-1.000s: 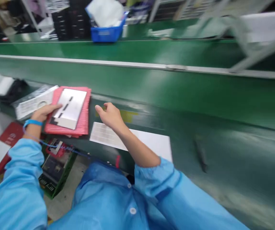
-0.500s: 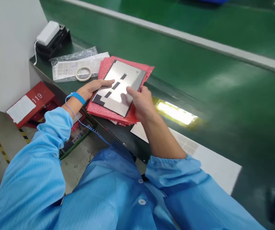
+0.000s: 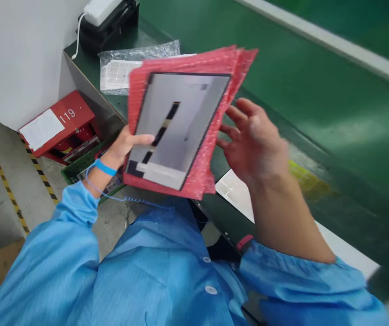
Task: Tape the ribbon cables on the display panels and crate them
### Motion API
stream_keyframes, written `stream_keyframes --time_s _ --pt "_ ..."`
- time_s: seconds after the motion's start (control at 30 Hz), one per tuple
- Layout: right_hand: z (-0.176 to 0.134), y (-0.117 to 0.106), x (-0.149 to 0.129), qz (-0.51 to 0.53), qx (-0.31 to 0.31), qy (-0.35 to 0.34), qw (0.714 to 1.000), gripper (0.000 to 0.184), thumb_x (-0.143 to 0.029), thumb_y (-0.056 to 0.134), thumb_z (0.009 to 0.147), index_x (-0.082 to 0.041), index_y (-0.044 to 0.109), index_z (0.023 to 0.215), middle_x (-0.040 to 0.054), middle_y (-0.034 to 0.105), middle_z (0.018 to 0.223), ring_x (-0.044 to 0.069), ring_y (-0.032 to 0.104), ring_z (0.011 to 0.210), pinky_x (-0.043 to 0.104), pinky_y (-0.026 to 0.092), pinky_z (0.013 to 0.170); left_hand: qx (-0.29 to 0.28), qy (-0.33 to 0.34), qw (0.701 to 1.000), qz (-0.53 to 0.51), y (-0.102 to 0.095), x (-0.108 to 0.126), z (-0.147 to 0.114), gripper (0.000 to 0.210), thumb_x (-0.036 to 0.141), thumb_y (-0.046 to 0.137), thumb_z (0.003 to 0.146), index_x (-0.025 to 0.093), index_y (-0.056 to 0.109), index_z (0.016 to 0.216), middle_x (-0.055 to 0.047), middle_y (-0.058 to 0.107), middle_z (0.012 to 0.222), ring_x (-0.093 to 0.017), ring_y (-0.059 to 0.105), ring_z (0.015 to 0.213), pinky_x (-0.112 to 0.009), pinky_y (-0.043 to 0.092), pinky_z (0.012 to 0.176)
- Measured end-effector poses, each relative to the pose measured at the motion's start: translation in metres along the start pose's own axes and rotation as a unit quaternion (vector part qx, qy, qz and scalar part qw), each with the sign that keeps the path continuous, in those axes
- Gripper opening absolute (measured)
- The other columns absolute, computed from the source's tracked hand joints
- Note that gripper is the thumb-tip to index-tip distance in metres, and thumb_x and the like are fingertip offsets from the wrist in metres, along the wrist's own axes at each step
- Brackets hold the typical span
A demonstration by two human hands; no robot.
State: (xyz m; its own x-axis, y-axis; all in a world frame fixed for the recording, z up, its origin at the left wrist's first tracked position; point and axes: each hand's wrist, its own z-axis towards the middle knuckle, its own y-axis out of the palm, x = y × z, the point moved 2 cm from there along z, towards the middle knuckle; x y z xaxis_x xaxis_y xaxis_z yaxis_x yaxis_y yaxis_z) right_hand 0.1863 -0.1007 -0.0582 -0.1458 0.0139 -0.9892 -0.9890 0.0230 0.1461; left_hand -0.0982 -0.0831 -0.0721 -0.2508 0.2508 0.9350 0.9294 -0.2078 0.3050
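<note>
Left hand (image 3: 126, 145) at left edge of stack, thumb pressed on flat panel (image 3: 194, 122), seemingly clamping it to red bubble-wrap sheets (image 3: 206, 170) beneath; stack appears raised over near edge of bench (image 3: 230, 216). Panel could slide off slick wrap if thumb slackens or stack tilts; one-sided grip could let far side sag. Right hand (image 3: 257, 140) just beside right edge, fingers loosely curled, apparently holding nothing. Left fingers hidden under stack; sheet count unclear; right hand blurred, contact uncertain.

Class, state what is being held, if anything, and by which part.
The left hand holds the panel and pink wrap by their left edge, thumb on the panel. The right hand's contact is unclear.
</note>
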Motion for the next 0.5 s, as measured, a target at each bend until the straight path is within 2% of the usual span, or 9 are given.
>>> stream_keyframes --time_s 0.07,0.13,0.2,0.3,0.37,0.43,0.5 --pt "0.001 -0.001 -0.003 -0.020 -0.005 -0.009 1.000 0.056 -0.069 0.082 0.075 -0.045 0.069 0.124 -0.0018 0.065 0.148 0.031 0.066 0.129 0.053 0.059 0.102 0.055 -0.011 0.998 0.022 -0.032 0.011 -0.048 0.066 0.034 0.090 0.061 0.021 0.073 0.123 -0.007 0.079 0.128 -0.036 0.074 0.118 -0.046 0.062 0.102" --pt "0.002 0.008 -0.004 -0.105 -0.018 -0.013 0.994 0.062 -0.069 0.082 0.077 -0.040 0.068 0.130 0.0024 0.066 0.148 0.034 0.065 0.130 0.060 0.054 0.111 0.119 -0.037 0.991 0.051 -0.067 0.019 -0.098 0.068 0.035 0.086 0.063 0.023 0.071 0.128 -0.005 0.079 0.127 -0.037 0.074 0.119 -0.048 0.064 0.099" --pt "0.002 0.029 -0.006 -0.209 -0.058 -0.025 0.976 0.073 -0.068 0.083 0.077 -0.031 0.067 0.137 0.0081 0.064 0.151 0.039 0.061 0.137 0.068 0.043 0.120 0.191 -0.095 0.971 0.106 -0.104 0.021 -0.144 0.066 0.034 0.085 0.061 0.025 0.072 0.125 -0.002 0.080 0.120 -0.035 0.075 0.116 -0.045 0.064 0.097" --pt "0.009 0.073 -0.006 -0.325 -0.135 -0.058 0.934 0.080 -0.064 0.089 0.074 -0.025 0.065 0.140 0.0113 0.054 0.162 0.045 0.039 0.155 0.075 0.024 0.128 0.238 -0.138 0.950 0.143 -0.152 0.012 -0.195 0.072 0.034 0.087 0.055 0.023 0.071 0.124 -0.003 0.081 0.116 -0.033 0.075 0.111 -0.041 0.064 0.095" --pt "0.018 0.099 0.001 -0.343 -0.156 -0.051 0.925 0.075 -0.061 0.089 0.077 -0.025 0.065 0.139 0.0095 0.050 0.166 0.047 0.024 0.162 0.079 0.015 0.128 0.248 -0.174 0.939 0.164 -0.180 -0.003 -0.212 0.077 0.035 0.092 0.050 0.021 0.071 0.122 -0.004 0.082 0.112 -0.032 0.075 0.108 -0.039 0.064 0.092" --pt "0.030 0.116 0.014 -0.331 -0.143 -0.015 0.932 0.071 -0.059 0.087 0.082 -0.024 0.063 0.139 0.0100 0.049 0.166 0.050 0.018 0.163 0.085 0.014 0.124 0.241 -0.221 0.927 0.184 -0.205 -0.023 -0.213 0.077 0.037 0.097 0.049 0.018 0.070 0.119 -0.005 0.081 0.108 -0.032 0.075 0.104 -0.039 0.064 0.088" --pt "0.037 0.121 0.030 -0.319 -0.116 0.017 0.940 0.071 -0.060 0.085 0.084 -0.022 0.061 0.140 0.0118 0.047 0.168 0.054 0.016 0.162 0.089 0.017 0.120 0.217 -0.276 0.914 0.203 -0.223 -0.047 -0.199 0.064 0.042 0.096 0.066 0.016 0.070 0.118 -0.007 0.079 0.111 -0.028 0.074 0.102 -0.040 0.063 0.089"
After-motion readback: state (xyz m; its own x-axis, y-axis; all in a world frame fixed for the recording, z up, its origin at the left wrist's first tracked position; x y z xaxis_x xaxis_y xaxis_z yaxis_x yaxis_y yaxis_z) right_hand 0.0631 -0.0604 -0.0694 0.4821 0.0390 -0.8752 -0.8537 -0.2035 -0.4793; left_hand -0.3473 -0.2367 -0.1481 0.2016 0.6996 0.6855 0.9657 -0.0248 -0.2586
